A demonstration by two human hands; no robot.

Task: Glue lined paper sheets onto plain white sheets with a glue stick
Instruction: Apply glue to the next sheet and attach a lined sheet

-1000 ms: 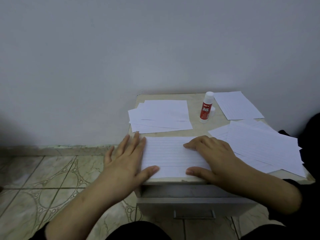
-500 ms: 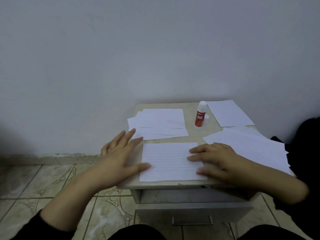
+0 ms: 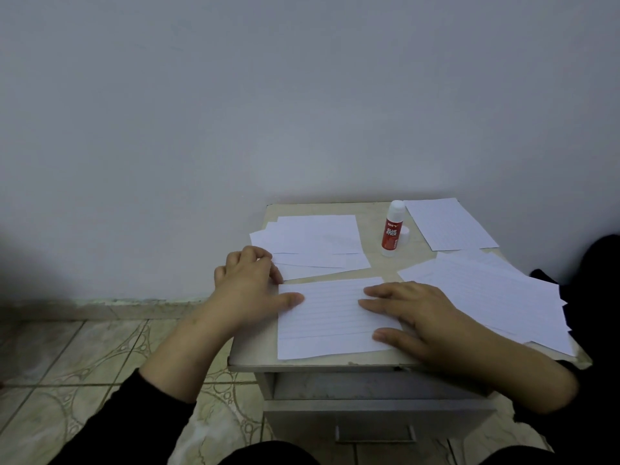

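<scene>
A lined sheet (image 3: 330, 318) lies at the front of a small table (image 3: 318, 363). My right hand (image 3: 414, 318) presses flat on its right half, fingers straight. My left hand (image 3: 250, 286) rests at the sheet's left edge: the thumb lies on the paper, and the fingers are loosely curled near a stack of plain white sheets (image 3: 318, 241) behind it. They hold nothing that I can see. A red and white glue stick (image 3: 391, 229) stands uncapped at the back, with its white cap (image 3: 405, 234) right beside it.
A pile of lined sheets (image 3: 493, 298) covers the table's right side, reaching past its edge. One more sheet (image 3: 449, 224) lies at the back right against the wall. A drawer with a handle (image 3: 374, 434) sits below the tabletop. Tiled floor is to the left.
My left hand's fingers have curled in from a flat spread, and the hand has shifted to the sheet's left edge. My right hand has slid slightly across the lined sheet, still flat.
</scene>
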